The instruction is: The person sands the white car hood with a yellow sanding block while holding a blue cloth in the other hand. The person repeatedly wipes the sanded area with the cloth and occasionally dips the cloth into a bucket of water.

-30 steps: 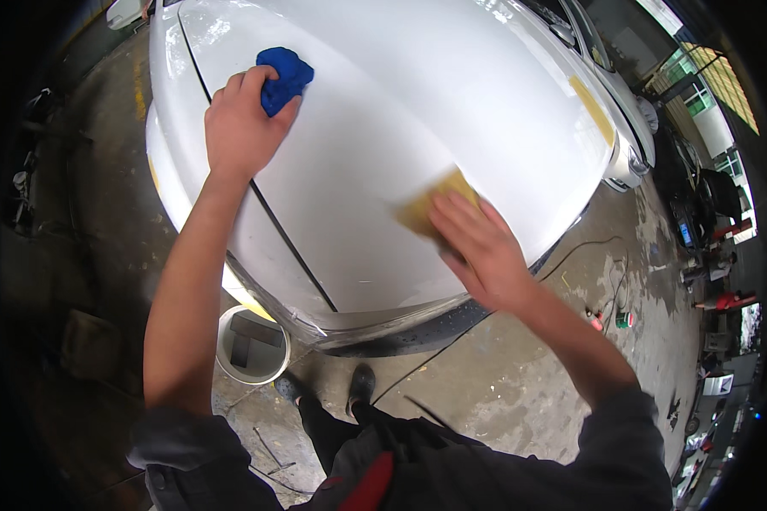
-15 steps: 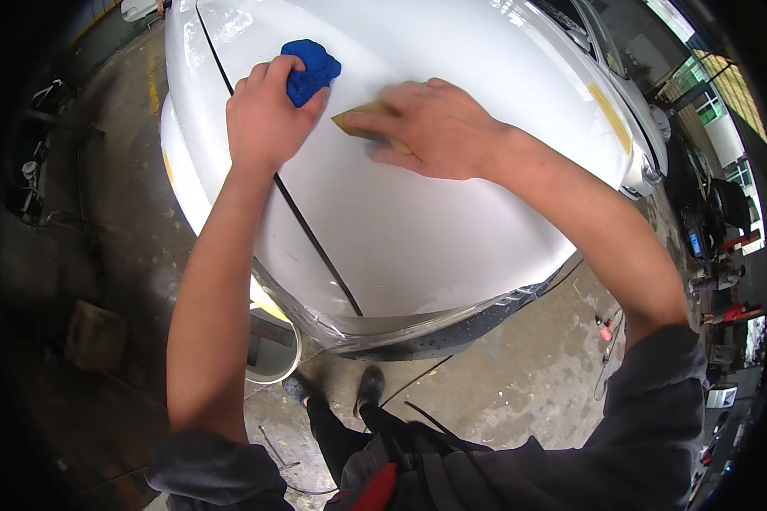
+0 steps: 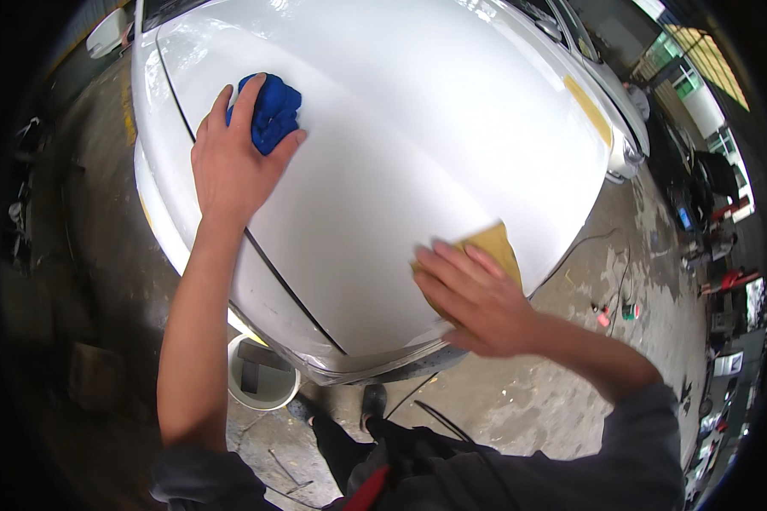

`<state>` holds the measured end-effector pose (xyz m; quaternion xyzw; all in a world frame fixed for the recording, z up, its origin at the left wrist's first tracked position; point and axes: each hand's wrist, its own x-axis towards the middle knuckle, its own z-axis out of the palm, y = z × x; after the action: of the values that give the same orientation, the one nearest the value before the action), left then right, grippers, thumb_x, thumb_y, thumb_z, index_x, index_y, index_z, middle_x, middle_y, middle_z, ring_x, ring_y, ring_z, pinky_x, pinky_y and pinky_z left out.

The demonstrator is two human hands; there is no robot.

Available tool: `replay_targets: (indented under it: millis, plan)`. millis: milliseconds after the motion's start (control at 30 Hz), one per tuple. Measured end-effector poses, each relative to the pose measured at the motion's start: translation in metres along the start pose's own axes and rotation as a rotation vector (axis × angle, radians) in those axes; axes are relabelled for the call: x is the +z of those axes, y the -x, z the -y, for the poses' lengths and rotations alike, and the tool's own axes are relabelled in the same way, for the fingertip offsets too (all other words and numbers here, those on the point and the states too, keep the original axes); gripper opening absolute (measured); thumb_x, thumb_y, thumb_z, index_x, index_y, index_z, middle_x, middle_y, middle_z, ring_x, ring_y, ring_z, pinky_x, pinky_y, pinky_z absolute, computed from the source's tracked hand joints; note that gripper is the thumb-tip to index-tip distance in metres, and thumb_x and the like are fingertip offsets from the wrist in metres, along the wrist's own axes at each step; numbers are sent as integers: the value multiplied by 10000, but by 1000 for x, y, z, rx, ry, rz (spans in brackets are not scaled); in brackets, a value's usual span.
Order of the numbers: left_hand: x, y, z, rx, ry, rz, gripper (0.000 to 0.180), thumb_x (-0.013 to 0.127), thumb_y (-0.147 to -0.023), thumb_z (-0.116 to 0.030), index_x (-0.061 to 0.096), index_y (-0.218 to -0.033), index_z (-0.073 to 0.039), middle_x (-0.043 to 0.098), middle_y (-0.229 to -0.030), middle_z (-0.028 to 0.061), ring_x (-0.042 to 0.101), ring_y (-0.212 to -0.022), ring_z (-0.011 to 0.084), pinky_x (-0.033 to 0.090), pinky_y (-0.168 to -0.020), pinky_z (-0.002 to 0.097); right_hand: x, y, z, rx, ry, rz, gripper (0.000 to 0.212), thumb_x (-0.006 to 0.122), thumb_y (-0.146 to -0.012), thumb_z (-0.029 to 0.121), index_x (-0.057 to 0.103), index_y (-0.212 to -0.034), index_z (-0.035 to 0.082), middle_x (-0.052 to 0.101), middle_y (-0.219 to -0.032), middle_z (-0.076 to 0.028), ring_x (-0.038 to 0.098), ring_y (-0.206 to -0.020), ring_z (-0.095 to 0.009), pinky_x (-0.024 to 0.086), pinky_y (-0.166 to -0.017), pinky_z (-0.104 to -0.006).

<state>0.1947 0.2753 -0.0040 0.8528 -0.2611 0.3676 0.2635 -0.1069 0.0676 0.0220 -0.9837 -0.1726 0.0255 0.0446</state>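
A white car hood fills the space in front of me, its surface hazy. On its left part, my left hand curls its fingers round a crumpled blue cloth that rests against the panel. Low on the hood's right side, near the front edge, my right hand presses a yellow-tan sheet of sandpaper to the paint. Its fingers lie over the sheet, partly blurred by motion, and they hide much of it.
A white bucket with dark pieces inside stands by my feet, left of the front bumper. Yellow tape runs along the far right fender. On the floor to the right are a small red item, a green container and cables.
My right hand has swept the sandpaper toward me and to the right, from mid-hood to near the front edge. The left hand with the cloth appears slightly lower and further left as the view shifted.
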Motion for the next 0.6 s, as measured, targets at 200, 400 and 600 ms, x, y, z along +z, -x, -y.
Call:
replay_targets:
  millis: [200, 400, 600]
  plan:
    - [12, -11, -10, 60, 188, 153, 435, 866, -867, -257, 737, -1268, -146, 740, -1212, 168, 706, -1129, 388, 574, -974, 437, -4, -158, -60, -63, -4, -219, 624, 481, -1114, 402, 416, -1636, 65, 356, -1733, -109, 252, -1630, -331, 199, -1317, -524]
    - [-3, -9, 8, 88, 378, 138, 365, 837, -851, -189, 760, -1206, -151, 745, -1118, 175, 730, -978, 388, 609, -849, 448, 7, -28, 6, 23, -4, -85, 663, 550, -1082, 366, 393, -1644, 51, 317, -1741, -156, 247, -1622, -387, 222, -1307, -535]
    - [-5, -22, -126, 99, 581, 384, 297, 849, -882, -207, 743, -1120, -64, 775, -1008, 181, 754, -893, 390, 609, -818, 395, -7, -83, -30, 114, -9, -245, 578, 581, -1072, 331, 510, -1562, 32, 474, -1636, -171, 364, -1571, -374, 302, -1272, -525]
